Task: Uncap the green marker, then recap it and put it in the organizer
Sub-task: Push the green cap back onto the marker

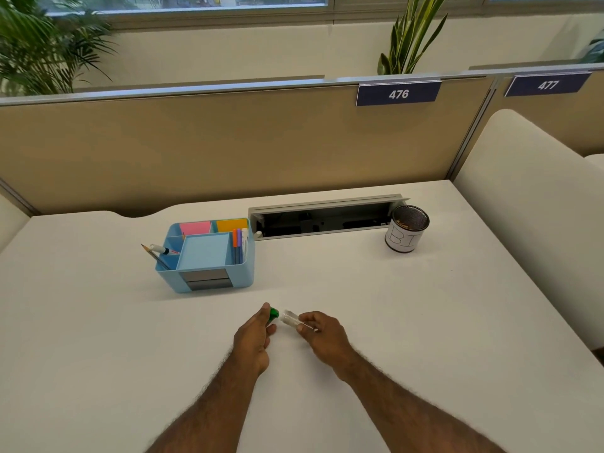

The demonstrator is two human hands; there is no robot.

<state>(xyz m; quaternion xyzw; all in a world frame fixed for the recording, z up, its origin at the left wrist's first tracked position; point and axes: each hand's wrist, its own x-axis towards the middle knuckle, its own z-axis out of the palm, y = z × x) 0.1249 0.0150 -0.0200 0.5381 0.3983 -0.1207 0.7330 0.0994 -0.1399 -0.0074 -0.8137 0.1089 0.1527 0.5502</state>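
Low over the desk (327,289), the left hand (253,338) pinches the green cap (273,314) while the right hand (323,335) grips the marker (289,318) by its barrel, a small gap between the two. Both pieces look light, stiff and smooth, so a pinch near the open ends should align them. The organizer (209,256) stands well beyond.

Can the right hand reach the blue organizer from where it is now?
Probably yes: the table between the right hand and the organizer looks bare, though it holds the marker.
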